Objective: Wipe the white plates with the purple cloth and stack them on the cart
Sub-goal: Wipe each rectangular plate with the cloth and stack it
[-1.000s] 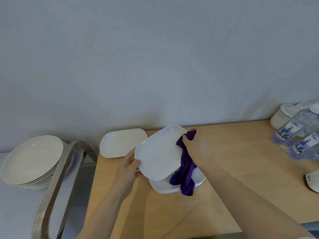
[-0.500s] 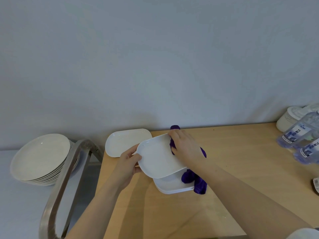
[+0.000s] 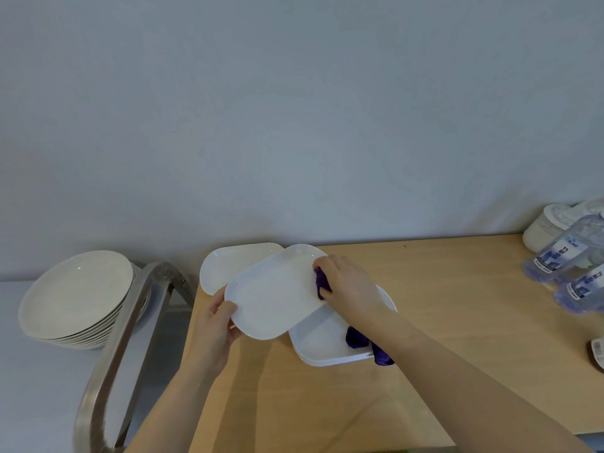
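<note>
Now: wiping rectangular plate
L hand: grips plate edge
R hand: clutches purple cloth
Done: round plate stack on cart
Left: 2 rect. plates on table

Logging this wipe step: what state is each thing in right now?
Held plate: lifted, tilted, gripped by left hand.
Cloth: pressed on held plate by right hand, tail hanging over lower plate.
Lower plate: flat on table.
Far plate: flat on table.
Round plates: stacked on cart.
Bottles: lying down.
</note>
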The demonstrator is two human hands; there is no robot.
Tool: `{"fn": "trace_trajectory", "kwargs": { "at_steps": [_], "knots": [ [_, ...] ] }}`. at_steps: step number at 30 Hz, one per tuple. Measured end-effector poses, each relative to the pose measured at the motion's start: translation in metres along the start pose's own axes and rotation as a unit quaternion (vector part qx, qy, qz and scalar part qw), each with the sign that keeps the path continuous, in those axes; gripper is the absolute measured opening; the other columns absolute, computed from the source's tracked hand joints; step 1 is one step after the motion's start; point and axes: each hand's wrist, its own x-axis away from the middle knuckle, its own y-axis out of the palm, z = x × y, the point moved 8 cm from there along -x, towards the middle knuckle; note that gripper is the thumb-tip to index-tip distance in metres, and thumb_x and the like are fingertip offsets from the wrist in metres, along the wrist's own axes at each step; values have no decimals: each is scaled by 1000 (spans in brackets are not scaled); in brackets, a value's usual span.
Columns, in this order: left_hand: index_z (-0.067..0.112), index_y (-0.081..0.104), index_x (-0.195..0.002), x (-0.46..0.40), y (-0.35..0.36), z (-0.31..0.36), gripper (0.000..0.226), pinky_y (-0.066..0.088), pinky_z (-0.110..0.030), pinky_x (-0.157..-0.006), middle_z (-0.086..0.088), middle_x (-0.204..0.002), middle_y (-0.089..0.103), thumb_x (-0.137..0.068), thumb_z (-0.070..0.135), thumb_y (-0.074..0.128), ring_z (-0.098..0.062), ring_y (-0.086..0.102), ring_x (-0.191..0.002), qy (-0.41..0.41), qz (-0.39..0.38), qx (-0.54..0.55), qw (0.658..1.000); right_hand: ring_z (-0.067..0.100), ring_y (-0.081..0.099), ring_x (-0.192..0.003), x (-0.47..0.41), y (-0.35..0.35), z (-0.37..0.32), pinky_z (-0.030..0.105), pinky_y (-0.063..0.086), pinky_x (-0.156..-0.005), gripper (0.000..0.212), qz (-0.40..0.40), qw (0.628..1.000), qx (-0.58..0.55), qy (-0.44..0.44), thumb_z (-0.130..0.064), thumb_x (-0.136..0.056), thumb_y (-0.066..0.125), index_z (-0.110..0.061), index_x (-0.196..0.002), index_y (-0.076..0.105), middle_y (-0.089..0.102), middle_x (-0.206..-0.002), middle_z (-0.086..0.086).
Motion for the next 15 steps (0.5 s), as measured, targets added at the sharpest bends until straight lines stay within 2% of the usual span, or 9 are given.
{"fn": "trace_trajectory", "kwargs": {
  "at_steps": [2, 5, 7, 11, 15],
  "knots": [
    [14, 60, -126, -4, -17, 6, 40, 53, -25, -59, -4, -107, 66, -96, 0, 38, -19, 62, -88, 9, 19, 5, 1000, 26, 55, -95, 3, -4, 10, 31, 42, -73, 29, 41, 998, -6, 54, -9, -84, 58, -11, -113, 60, 63, -106, 2],
    [15, 58, -130, -9, -37, 13, 42, 54, -27, -64, -7, -120, 65, -95, 2, 39, -21, 61, -98, 29, 38, 27, 998, 23, 54, -93, 13, 2, 20, 30, 42, -74, 25, 60, 992, 8, 115, -8, -86, 54, -13, -110, 58, 62, -104, 0],
    [16, 61, -127, -11, -45, 18, 43, 55, -27, -65, -5, -119, 65, -93, 1, 40, -23, 61, -102, 40, 52, 55, 996, 20, 52, -98, 20, 15, 25, 28, 40, -76, 26, 21, 990, 31, 133, -12, -91, 48, -17, -116, 55, 60, -110, -3],
    [22, 65, -119, -18, -50, 32, 43, 48, -39, -81, -4, -115, 67, -91, 1, 40, -25, 60, -102, 56, 60, 63, 995, 17, 48, -111, 28, 41, 28, 27, 38, -80, 32, -67, 990, 59, 107, -29, -95, 46, -23, -126, 50, 54, -123, -7],
    [23, 62, -107, -23, -52, 40, 29, 48, -34, -70, -1, -101, 65, -95, 5, 43, -21, 59, -90, 65, 73, 35, 995, 16, 47, -116, 24, 45, 23, 28, 40, -92, 41, -116, 990, 33, 79, -40, -94, 49, -24, -132, 49, 52, -128, -8]
  ]
}}
